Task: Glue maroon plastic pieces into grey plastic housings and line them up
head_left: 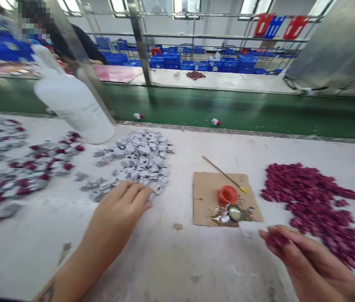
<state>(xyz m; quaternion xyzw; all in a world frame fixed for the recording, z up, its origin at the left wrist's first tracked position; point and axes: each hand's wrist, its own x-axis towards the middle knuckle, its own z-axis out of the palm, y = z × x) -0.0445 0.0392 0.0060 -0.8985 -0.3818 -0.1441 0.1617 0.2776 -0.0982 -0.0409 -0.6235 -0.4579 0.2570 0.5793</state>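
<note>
My left hand (123, 208) rests at the near edge of a pile of small grey plastic-looking pieces (144, 153). Its fingers are curled and pressed together; whatever lies under the fingertips is hidden. At the right, my right hand (303, 256) pinches one small maroon piece (276, 239) between thumb and fingers. Just beyond that hand spreads a heap of similar maroon pieces (309, 197). Between the hands lies a square of cardboard (207, 188) bearing an orange-red cap (228, 194), a small round lid (235, 212) in a wet brown patch, and a thin stick (223, 173) with a yellow tip.
A large white bottle (77, 100) leans in view at the left, behind joined grey-and-maroon pieces (35, 167). A green conveyor belt (180, 105) crosses beyond the table, carrying two small white-and-maroon pieces. Across it are a person (81, 44), metal posts and blue crates (173, 60).
</note>
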